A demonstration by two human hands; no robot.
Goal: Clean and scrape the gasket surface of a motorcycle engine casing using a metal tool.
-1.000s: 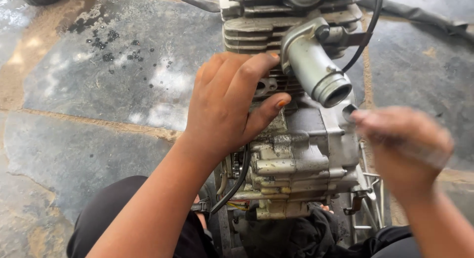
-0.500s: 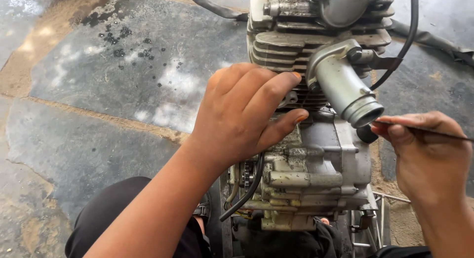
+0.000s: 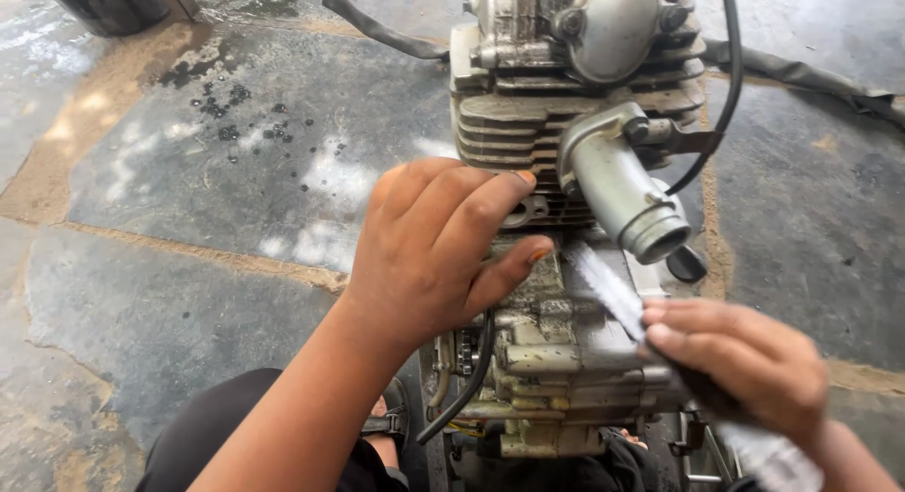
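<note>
A grimy grey motorcycle engine point(image 3: 556, 365) stands on the stone floor between my knees, its finned cylinder point(image 3: 504, 124) pointing away from me. A silver intake pipe point(image 3: 622, 186) sticks out of the cylinder toward the right. My left hand point(image 3: 434, 256) lies flat on the left side of the crankcase, fingers together and pressing on the metal. My right hand point(image 3: 745, 360) pinches a thin toothed metal blade point(image 3: 603, 285). The blade's free end rests on top of the crankcase just under the intake pipe.
A black cable point(image 3: 728, 87) loops from the cylinder head down the right side. A dark hose point(image 3: 377, 30) lies on the floor behind the engine, and a dark container point(image 3: 113, 2) stands at the far left. Dark spots point(image 3: 236, 115) mark the wet stone slabs.
My right hand has come down and in from the right, and the blade now lies on the crankcase. My left hand stays on the engine. The view has shifted closer and lower.
</note>
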